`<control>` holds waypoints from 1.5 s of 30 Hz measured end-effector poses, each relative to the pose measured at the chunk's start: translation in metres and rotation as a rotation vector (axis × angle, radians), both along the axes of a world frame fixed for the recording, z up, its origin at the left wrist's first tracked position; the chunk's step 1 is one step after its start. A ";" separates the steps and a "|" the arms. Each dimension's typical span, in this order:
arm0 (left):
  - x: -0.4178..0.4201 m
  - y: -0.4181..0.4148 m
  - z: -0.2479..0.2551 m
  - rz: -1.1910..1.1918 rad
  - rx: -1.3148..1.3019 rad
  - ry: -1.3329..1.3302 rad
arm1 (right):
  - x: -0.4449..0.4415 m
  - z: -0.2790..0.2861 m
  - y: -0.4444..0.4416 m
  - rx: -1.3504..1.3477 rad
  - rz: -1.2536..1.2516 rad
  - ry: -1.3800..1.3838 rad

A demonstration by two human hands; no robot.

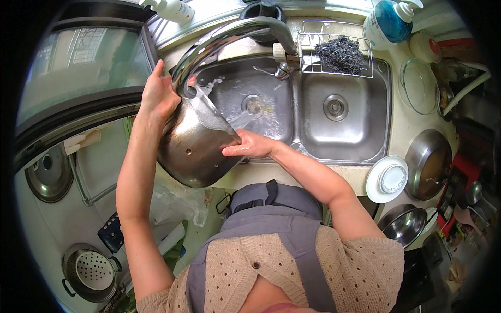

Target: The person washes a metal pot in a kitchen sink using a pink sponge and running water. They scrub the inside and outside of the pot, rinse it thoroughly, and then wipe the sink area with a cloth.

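A large stained metal pot point(195, 144) is tipped on its side over the left edge of the sink, its mouth facing the left basin point(274, 90). My right hand point(252, 144) grips the near part of its rim, thumb on the outer wall. At the far part of the rim is my left hand point(161, 94), thumb raised; its fingers are mostly hidden behind the curved chrome faucet point(227, 31), with a fingertip showing past it. Water runs from the spout at the pot's mouth and splashes into the basin, where yellowish bits lie around the drain point(255, 106).
A wire rack point(307, 70) holding a steel-wool scourer point(340, 54) spans the right basin point(332, 144). Pump bottles point(387, 25) stand behind. Bowls point(387, 179), a glass dish point(419, 86) and a metal lid point(428, 164) sit right. An open window point(84, 78) borders the left.
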State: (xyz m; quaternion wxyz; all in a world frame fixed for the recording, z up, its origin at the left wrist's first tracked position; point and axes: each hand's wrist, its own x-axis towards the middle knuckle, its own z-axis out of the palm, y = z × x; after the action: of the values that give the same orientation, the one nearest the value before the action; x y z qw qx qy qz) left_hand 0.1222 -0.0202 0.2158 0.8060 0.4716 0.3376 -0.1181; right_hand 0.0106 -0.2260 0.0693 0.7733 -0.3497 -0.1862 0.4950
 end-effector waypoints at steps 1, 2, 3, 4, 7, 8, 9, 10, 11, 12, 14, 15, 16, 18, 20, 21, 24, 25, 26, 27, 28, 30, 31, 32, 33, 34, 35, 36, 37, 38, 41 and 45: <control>0.000 -0.001 0.001 -0.031 -0.011 -0.016 | -0.001 -0.002 0.001 -0.020 0.017 -0.054; -0.003 -0.004 0.004 -0.024 0.052 0.024 | -0.004 -0.006 0.004 -0.039 0.036 -0.108; -0.006 0.003 0.001 -0.022 0.116 0.064 | -0.005 -0.008 0.005 -0.059 0.053 -0.163; -0.012 0.015 -0.003 -0.009 0.182 0.104 | -0.009 -0.002 0.005 -0.101 0.078 -0.271; -0.037 0.017 0.009 -0.082 0.234 0.101 | -0.009 0.003 0.010 -0.129 0.488 -0.499; -0.047 0.018 0.016 -0.138 0.240 0.067 | -0.039 -0.025 0.018 -0.038 0.288 -0.381; -0.060 0.021 0.023 -0.185 0.250 0.034 | -0.028 -0.004 0.013 0.044 0.462 -0.209; -0.072 0.016 0.027 -0.204 0.298 -0.024 | -0.023 -0.007 0.008 -0.031 0.520 -0.233; -0.079 0.009 0.034 -0.201 0.328 -0.034 | -0.015 -0.011 0.004 -0.107 0.577 -0.257; -0.079 0.003 0.039 -0.219 0.303 -0.059 | -0.010 -0.042 0.012 -0.250 0.629 -0.652; -0.083 -0.002 0.044 -0.226 0.241 -0.067 | 0.017 -0.037 0.013 -0.521 0.750 -1.576; -0.079 -0.005 0.047 -0.235 0.208 -0.061 | 0.021 -0.075 0.009 -0.686 0.570 -2.005; -0.078 -0.004 0.048 -0.251 0.185 -0.028 | 0.047 -0.089 0.005 -0.713 0.401 -2.015; -0.081 -0.007 0.047 -0.309 0.200 -0.039 | 0.097 -0.092 0.010 -0.686 0.125 -2.184; -0.086 -0.016 0.045 -0.292 0.238 0.002 | 0.120 -0.056 0.015 -0.682 -0.261 -2.624; -0.087 -0.015 0.045 -0.303 0.261 -0.005 | 0.125 -0.050 0.020 -0.680 -0.412 -2.713; -0.085 -0.010 0.045 -0.321 0.337 -0.061 | 0.122 -0.067 0.009 -0.785 -0.333 -2.635; -0.086 -0.005 0.043 -0.279 0.359 -0.087 | 0.108 -0.068 0.000 -0.824 0.009 -2.339; -0.087 -0.001 0.042 -0.239 0.382 -0.114 | 0.086 -0.068 -0.004 -0.861 0.036 -2.143; -0.088 0.002 0.035 -0.204 0.391 -0.141 | 0.060 -0.067 -0.012 -0.905 0.070 -1.944; -0.087 0.001 0.028 -0.179 0.405 -0.184 | 0.035 -0.063 -0.009 -0.929 0.141 -1.728; -0.089 0.000 0.017 -0.175 0.458 -0.207 | -0.009 -0.051 0.010 -0.757 0.199 -1.258; -0.090 0.000 0.014 -0.172 0.484 -0.219 | -0.024 -0.046 0.016 -0.582 0.187 -1.010; -0.092 0.000 0.013 -0.164 0.517 -0.226 | -0.037 -0.042 0.021 -0.445 0.133 -0.863; -0.092 0.002 0.016 -0.179 0.508 -0.218 | -0.042 -0.039 0.025 -0.311 0.070 -0.717; -0.093 0.005 0.020 -0.192 0.501 -0.210 | -0.037 -0.041 0.022 -0.439 0.092 -0.940; -0.095 0.006 0.022 -0.203 0.493 -0.200 | -0.026 -0.044 0.013 -0.566 0.117 -1.163; -0.095 0.008 0.025 -0.206 0.488 -0.191 | -0.010 -0.048 0.005 -0.691 0.138 -1.388; -0.095 0.009 0.027 -0.209 0.468 -0.165 | 0.008 -0.054 0.000 -0.811 0.162 -1.614; -0.091 0.008 0.030 -0.221 0.439 -0.144 | 0.033 -0.074 -0.006 -0.811 -0.021 -1.783; -0.087 0.004 0.029 -0.242 0.377 -0.073 | 0.116 -0.088 -0.002 -0.658 -0.344 -2.128; -0.086 0.009 0.029 -0.241 0.311 -0.049 | 0.134 -0.069 0.014 -0.628 -0.482 -2.279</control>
State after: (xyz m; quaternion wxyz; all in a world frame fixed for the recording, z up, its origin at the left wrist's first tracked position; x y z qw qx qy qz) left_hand 0.0358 -0.0109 0.2450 0.7116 0.6301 0.2729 -0.1487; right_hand 0.1448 -0.2116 0.0005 0.1187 -0.7843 -0.5633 -0.2314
